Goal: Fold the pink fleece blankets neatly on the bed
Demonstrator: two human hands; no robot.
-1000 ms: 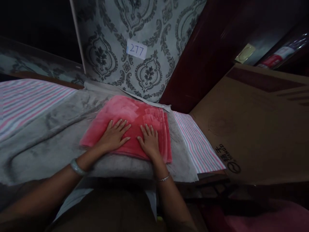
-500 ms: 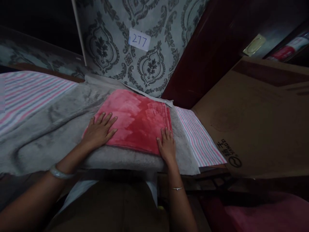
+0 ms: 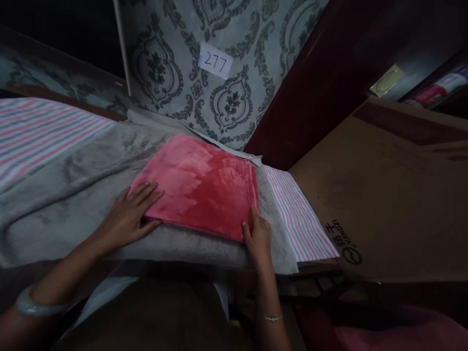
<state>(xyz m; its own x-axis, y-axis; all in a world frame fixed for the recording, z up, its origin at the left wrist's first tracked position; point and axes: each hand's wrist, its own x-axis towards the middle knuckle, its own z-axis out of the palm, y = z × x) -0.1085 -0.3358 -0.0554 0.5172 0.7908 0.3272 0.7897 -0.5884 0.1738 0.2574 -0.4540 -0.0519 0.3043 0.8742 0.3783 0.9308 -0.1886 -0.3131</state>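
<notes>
A folded red plush towel (image 3: pixel 201 183) lies flat on a grey fleece blanket (image 3: pixel 66 195) spread over the surface in front of me. My left hand (image 3: pixel 127 217) rests at the towel's near left corner, fingers spread, tips on the red cloth. At the near right corner sits my right hand (image 3: pixel 259 236), fingers against the stacked edges of the fold. Neither hand has lifted the towel.
A pink-and-grey striped sheet (image 3: pixel 300 214) shows to the right and far left under the blanket. A large cardboard box (image 3: pixel 395 195) stands at the right. Behind is patterned wallpaper with a paper label (image 3: pixel 215 60) reading 277, and a dark red panel (image 3: pixel 314 83).
Both hands slid apart from the middle of the towel toward me, left to the near left corner, right to the near right corner.
</notes>
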